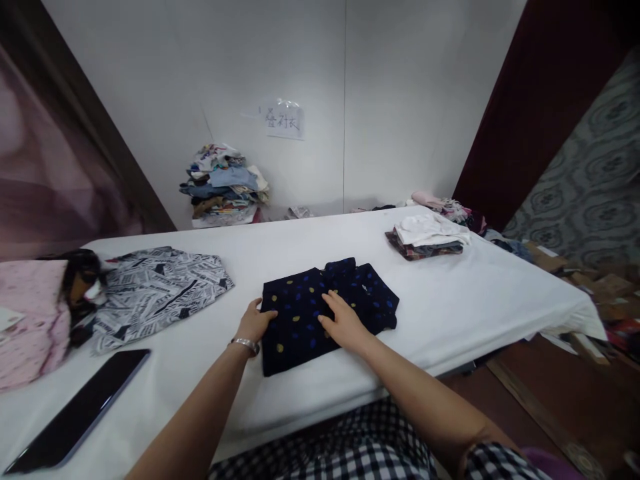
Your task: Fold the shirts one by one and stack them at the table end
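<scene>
Two hands, left [254, 323] and right [346, 323], touch the dark spotted shirt [300, 320].

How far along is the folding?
Folded already, it seems: the short stack at the table's right, white garment on top. In hand: the dark spotted shirt, partly folded, left hand at its edge, right hand flat on it. Apparently left: the black-and-white patterned garment, spread out.

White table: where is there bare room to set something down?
Widest is right of the spotted navy garment, in front of the folded stack. More lies behind the garment, between the black-and-white cloth and the stack. Crowded: the left end, with that cloth, pink fabric and phone.
</scene>
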`<state>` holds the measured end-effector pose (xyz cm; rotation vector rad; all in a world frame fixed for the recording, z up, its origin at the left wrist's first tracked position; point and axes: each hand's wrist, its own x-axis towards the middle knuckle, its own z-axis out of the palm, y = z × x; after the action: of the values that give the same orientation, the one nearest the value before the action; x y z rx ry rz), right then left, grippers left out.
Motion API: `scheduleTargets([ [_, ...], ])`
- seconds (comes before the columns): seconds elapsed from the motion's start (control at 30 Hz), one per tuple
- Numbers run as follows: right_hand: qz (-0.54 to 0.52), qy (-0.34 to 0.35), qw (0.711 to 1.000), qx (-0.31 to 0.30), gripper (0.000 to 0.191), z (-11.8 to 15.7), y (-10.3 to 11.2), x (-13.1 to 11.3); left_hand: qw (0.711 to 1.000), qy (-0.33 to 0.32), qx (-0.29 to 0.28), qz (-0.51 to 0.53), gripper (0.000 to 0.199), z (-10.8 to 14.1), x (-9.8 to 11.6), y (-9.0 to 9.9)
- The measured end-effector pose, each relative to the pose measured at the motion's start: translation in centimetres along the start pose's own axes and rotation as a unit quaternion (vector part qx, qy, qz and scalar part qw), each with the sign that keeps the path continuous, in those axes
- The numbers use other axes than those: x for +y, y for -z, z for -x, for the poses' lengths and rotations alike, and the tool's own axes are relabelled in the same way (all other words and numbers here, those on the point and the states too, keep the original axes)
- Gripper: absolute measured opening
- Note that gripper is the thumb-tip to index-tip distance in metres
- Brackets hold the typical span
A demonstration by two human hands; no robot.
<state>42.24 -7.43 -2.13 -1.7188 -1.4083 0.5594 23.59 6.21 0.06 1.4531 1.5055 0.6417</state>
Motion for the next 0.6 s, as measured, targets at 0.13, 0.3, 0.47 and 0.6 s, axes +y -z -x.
scheduleTargets([
  [0.13,-0.058,-0.058,0.997,0.013,0.062,-0.8,0.5,0.0,1.000,-0.004,0.000,-0.025,0.067,0.1,0.2,0.0],
  [0.3,-0.122,-0.015,0.991,0.045,0.052,1.0,1.6,-1.0,0.999,-0.015,0.018,-0.043,0.065,0.7,0.8,0.5],
  [0.47,-0.315,-0.182,0.930,-0.058,0.043,6.6,3.4,-1.0,0.998,-0.017,0.058,-0.031,0.067,1.8,-1.6,2.3],
  [0.6,-0.414,-0.325,0.848,-0.057,0.048,9.9,4.3,-1.0,0.999,0.010,-0.037,-0.037,0.073,2.6,-3.8,4.6],
])
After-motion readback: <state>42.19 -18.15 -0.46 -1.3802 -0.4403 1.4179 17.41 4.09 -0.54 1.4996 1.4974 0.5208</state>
